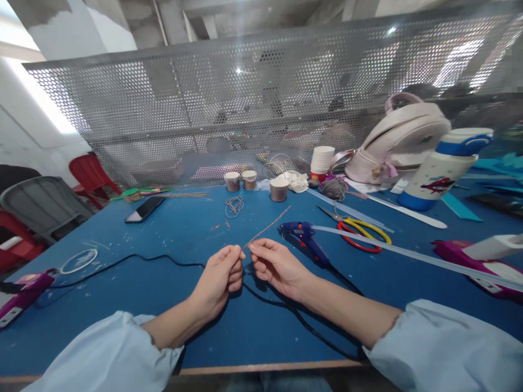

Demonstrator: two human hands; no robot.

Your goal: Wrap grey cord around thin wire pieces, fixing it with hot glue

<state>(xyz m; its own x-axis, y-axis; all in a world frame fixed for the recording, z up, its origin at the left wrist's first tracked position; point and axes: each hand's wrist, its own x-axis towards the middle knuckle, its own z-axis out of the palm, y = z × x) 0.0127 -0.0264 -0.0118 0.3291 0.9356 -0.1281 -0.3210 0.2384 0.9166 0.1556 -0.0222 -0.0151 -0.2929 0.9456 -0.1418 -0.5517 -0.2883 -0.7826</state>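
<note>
Both my hands meet over the middle of the blue table (171, 305). My left hand (220, 275) is closed in a pinch, and my right hand (273, 264) pinches too. Between the fingertips they hold the near end of a thin pinkish-brown stick or cord (269, 224) that runs away to the upper right, ending near a small roll (279, 189). A blue hot-glue gun (304, 237) lies just right of my right hand, with a long clear glue stick (408, 255) behind it. Its black cable (134, 258) runs under my hands.
Red-and-yellow scissors (363, 231) lie right of the glue gun. Small rolls (232, 181), stacked paper cups (322, 161), a pale bag (402, 139) and a white-and-blue bottle (439, 171) stand at the back by a perforated metal screen. A phone (144, 209) lies left; purple glue guns (24, 291) (478, 261) lie at both sides.
</note>
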